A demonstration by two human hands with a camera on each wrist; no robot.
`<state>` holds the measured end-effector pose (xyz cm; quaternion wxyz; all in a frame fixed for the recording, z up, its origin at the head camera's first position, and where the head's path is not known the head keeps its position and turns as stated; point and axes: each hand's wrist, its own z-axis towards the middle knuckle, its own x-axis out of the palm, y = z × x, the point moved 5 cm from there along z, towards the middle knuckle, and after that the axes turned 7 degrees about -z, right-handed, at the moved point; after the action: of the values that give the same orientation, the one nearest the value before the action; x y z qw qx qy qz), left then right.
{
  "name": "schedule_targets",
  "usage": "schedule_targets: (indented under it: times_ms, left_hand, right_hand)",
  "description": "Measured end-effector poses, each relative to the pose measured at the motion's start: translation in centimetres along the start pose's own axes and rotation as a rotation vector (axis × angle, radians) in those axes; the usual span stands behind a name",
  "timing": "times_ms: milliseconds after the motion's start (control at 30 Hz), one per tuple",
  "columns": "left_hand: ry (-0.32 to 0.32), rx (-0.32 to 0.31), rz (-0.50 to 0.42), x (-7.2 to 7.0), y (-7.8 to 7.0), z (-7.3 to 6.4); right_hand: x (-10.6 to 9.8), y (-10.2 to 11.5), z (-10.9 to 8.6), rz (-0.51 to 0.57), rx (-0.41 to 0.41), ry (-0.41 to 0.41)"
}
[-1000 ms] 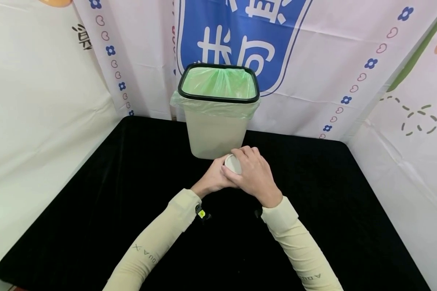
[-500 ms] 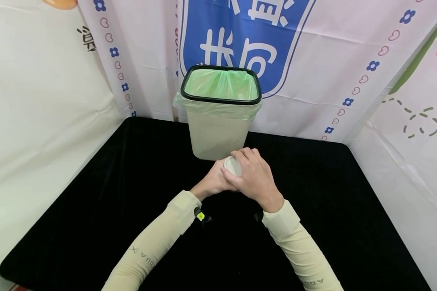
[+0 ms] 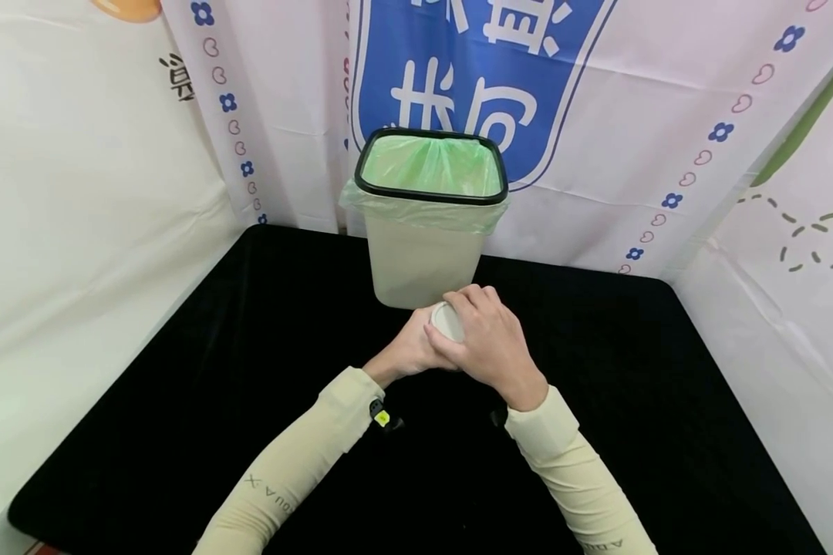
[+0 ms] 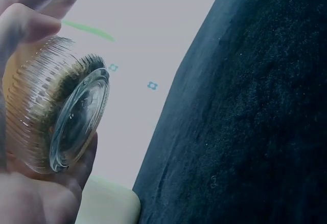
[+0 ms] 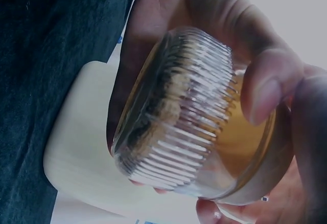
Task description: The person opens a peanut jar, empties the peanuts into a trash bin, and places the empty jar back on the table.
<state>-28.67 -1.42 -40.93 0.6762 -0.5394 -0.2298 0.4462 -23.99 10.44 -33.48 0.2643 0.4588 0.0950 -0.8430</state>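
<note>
White cloth (image 3: 76, 231) with a few printed marks hangs at the far left, beside the black surface (image 3: 146, 447). A cream sleeve (image 3: 298, 455) reaches in over it, with a small dark device (image 3: 378, 413) at its cuff. Beyond that cuff, the left hand (image 3: 411, 345) is curled round the ribbed, clear jar (image 5: 179, 116). Behind the hands stands a pale bin (image 3: 426, 262), its black rim (image 3: 430, 196) holding a green liner (image 3: 430, 166), in front of a blue-and-white banner (image 3: 479, 100). The jar is held clear of the surface, near the bin's foot; dark and tan contents, too blurred to name, lie at its base end. Just to the right, the right hand (image 3: 489, 343) grips the white lid (image 3: 447, 321), thumb on one side and fingers on the other. A second cream sleeve (image 3: 583, 478) runs down from it.
</note>
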Motion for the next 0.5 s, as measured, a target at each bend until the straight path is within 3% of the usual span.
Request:
schedule_targets:
  times_ms: [300,500]
  left_hand:
    - [-0.018,-0.006,-0.006,-0.5,-0.6,-0.2]
    - [-0.022,-0.015,-0.075,-1.0,-1.0,-0.5]
  right_hand:
    - [0.0,0.2,0.6,-0.025,-0.032,-0.019]
    - [-0.2,0.7,1.3,-0.027,-0.083,-0.049]
